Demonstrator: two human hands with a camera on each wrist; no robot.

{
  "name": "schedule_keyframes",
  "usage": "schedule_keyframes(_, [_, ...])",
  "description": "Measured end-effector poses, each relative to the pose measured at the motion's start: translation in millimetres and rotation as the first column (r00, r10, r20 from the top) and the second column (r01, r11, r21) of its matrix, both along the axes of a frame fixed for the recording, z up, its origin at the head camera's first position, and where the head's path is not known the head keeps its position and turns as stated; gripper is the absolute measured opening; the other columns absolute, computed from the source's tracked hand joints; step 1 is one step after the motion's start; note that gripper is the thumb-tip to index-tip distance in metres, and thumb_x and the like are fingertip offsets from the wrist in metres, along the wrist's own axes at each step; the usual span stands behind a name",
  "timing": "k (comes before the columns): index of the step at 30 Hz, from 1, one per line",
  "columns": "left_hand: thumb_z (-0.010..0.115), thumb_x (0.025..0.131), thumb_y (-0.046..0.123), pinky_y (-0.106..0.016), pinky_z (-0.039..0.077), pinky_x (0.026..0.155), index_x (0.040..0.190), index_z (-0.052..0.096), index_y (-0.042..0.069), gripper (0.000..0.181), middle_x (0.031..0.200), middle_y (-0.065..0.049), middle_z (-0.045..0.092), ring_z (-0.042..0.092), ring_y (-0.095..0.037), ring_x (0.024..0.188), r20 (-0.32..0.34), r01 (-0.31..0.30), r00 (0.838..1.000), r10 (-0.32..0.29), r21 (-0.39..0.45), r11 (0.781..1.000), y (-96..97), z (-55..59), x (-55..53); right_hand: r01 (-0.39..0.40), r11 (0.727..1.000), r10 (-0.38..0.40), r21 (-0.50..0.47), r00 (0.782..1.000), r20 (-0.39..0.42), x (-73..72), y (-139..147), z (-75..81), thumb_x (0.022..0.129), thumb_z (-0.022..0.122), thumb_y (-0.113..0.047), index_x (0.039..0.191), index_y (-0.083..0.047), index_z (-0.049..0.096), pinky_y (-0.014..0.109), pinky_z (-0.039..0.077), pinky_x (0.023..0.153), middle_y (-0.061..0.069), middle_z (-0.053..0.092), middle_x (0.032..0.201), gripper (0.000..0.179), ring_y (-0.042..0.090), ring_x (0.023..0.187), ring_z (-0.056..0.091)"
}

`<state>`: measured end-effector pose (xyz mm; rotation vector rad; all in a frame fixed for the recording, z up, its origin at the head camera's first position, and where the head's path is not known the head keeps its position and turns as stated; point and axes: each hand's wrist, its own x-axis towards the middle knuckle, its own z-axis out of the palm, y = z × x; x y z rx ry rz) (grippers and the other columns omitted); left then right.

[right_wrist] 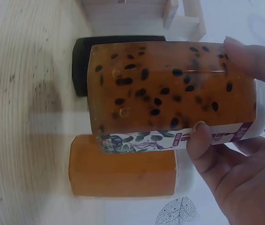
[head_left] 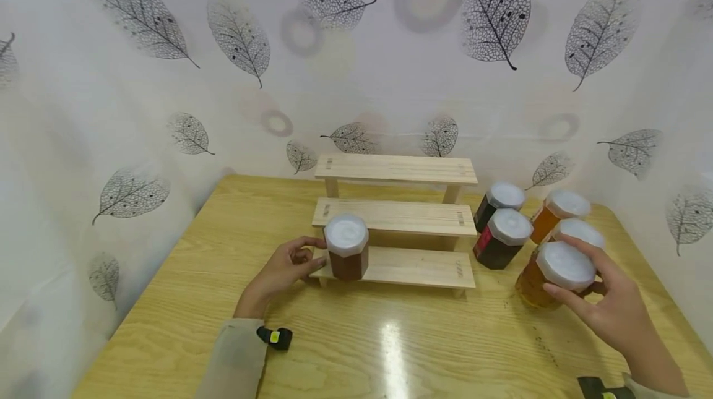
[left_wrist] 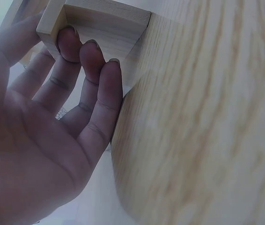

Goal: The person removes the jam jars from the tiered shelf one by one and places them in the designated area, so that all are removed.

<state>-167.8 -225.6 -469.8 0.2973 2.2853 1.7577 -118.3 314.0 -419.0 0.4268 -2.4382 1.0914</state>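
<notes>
On the left end of the lowest step of a three-tier wooden shelf [head_left: 420,268] stands a reddish-brown jar [head_left: 348,265] with a whitish lid. My left hand [head_left: 281,272] is at that corner, thumb and index fingertips beside the jar's left side. Its other fingers bend loosely near the shelf's leg in the left wrist view; whether they touch it I cannot tell. My right hand [head_left: 621,303] grips an amber jar [right_wrist: 155,89] full of dark seeds, thumb on one side and fingers on the other. Part of its flowered label shows under the fingers.
Right of the shelf stand two dark jars [head_left: 496,253] and an orange jar [head_left: 543,224]. Another lidded jar [head_left: 582,230] is partly hidden behind my right hand. Everything sits on a wood-grain table [head_left: 345,343], with a leaf-print cloth [head_left: 367,90] hanging behind.
</notes>
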Motion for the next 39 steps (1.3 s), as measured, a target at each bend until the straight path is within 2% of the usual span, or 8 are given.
schedule_keyframes(6, [0.07,0.101,0.017,-0.035,0.058,0.068,0.133,0.061,0.003,0.036,0.08,-0.009,0.06,0.06,-0.02,0.074,0.0,-0.003,1.0,0.003,-0.007,1.0,0.7,0.6,0.0,-0.002,1.0,0.002,-0.001,0.999,0.044,-2.1,10.3,-2.7,0.069,0.088,0.016,0.148,-0.009,0.055,0.01,0.045,0.066,-0.019,0.052,0.136,0.089,-0.003,0.105,0.05])
schedule_keyframes(11, [0.07,0.101,0.015,-0.034,0.058,0.068,0.133,0.061,0.002,0.035,0.079,-0.008,0.06,0.06,-0.019,0.074,0.001,-0.002,1.0,0.002,0.006,1.0,0.9,0.2,-0.7,-0.005,1.0,0.005,0.006,0.997,0.081,-5.0,16.1,-2.9,0.073,0.086,0.014,0.148,-0.005,0.053,0.01,0.044,0.067,-0.026,0.048,0.134,0.085,-0.004,0.106,0.049])
schedule_keyframes(32, [0.07,0.102,0.015,-0.032,0.054,0.065,0.133,0.061,0.002,0.035,0.078,-0.008,0.06,0.056,-0.018,0.07,-0.002,0.003,1.0,-0.003,0.0,1.0,0.4,-0.7,0.5,0.017,1.0,-0.019,0.016,0.994,0.11,-2.7,23.0,-18.7,0.074,0.087,0.012,0.149,-0.004,0.052,0.011,0.044,0.065,-0.03,0.046,0.131,0.084,-0.008,0.101,0.049])
schedule_keyframes(39, [0.07,0.102,0.016,-0.034,0.057,0.067,0.133,0.061,0.002,0.035,0.078,-0.009,0.06,0.059,-0.021,0.073,-0.001,-0.002,1.0,0.002,0.002,1.0,0.0,1.1,1.1,0.031,0.999,-0.035,0.037,0.992,0.124,1.0,28.8,-22.9,0.077,0.086,0.009,0.151,-0.007,0.05,0.011,0.043,0.064,-0.032,0.045,0.131,0.084,-0.01,0.101,0.047])
